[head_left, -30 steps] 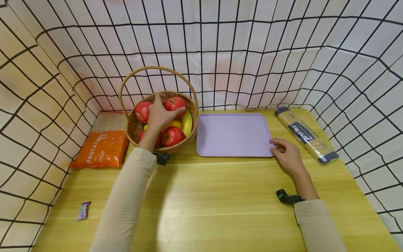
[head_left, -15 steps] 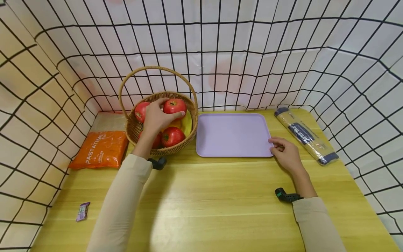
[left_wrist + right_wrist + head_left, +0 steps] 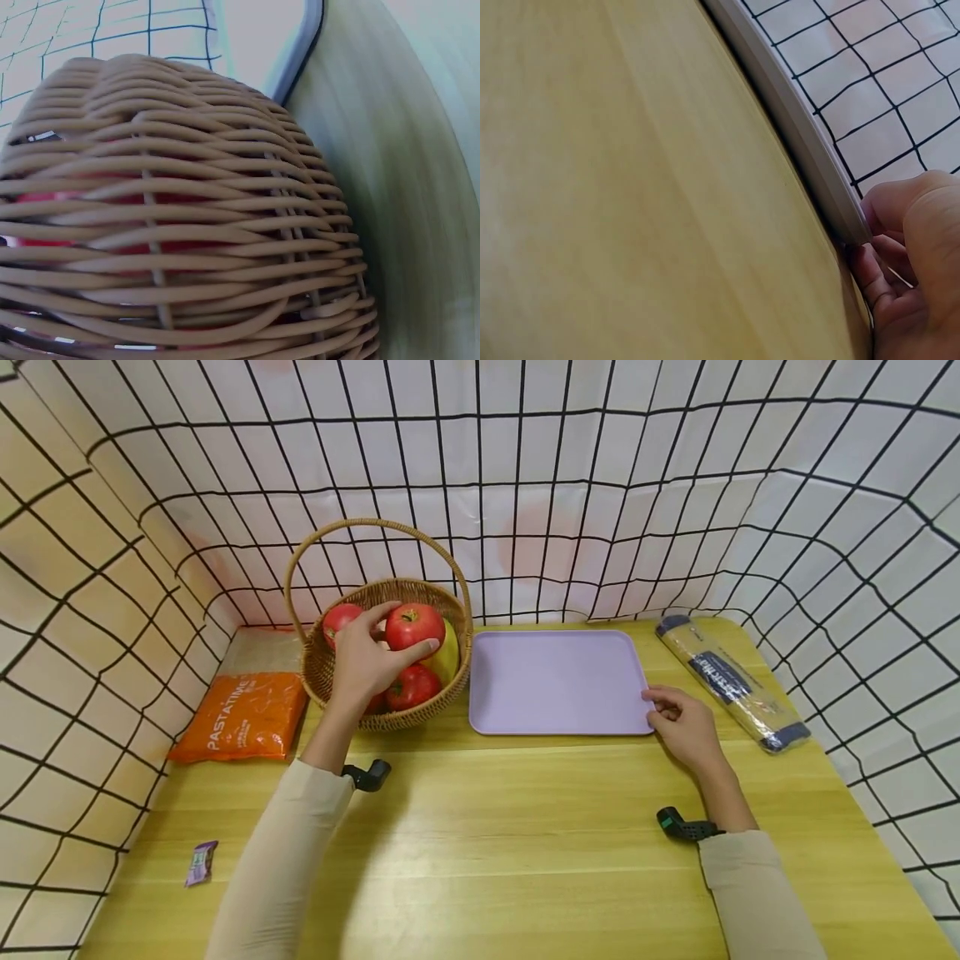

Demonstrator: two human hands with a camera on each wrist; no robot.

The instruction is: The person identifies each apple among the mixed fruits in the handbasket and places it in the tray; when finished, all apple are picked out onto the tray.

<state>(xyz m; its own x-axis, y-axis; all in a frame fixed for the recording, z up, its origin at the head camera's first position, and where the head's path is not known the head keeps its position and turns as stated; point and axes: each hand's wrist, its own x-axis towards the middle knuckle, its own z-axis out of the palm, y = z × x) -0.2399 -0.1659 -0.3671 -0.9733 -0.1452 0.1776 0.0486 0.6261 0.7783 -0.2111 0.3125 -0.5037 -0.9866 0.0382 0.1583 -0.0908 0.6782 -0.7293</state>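
In the head view my left hand (image 3: 364,653) reaches into a woven wicker basket (image 3: 392,720) with a tall arched handle. Thumb and fingers grip a red apple (image 3: 415,625) at the basket's right half, above the other fruit. Around it lie more red apples, one of them (image 3: 412,687) in front, and a yellow banana (image 3: 447,653) on the right. The left wrist view shows only the basket's outer weave (image 3: 195,217), with red behind it. My right hand (image 3: 684,727) pinches the right edge of a lilac tray (image 3: 558,681); the right wrist view shows fingertips at its rim (image 3: 810,150).
An orange pasta bag (image 3: 243,717) lies left of the basket. A long clear-and-blue pasta packet (image 3: 727,681) is right of the tray. A small purple wrapped sweet (image 3: 200,863) sits at the front left of the wooden table (image 3: 510,843). Grid-patterned cloth walls surround the back and sides.
My left hand has closed round the apple and drawn it slightly up and toward me. My left wrist has come back and left. The right hand and tray have stayed still.
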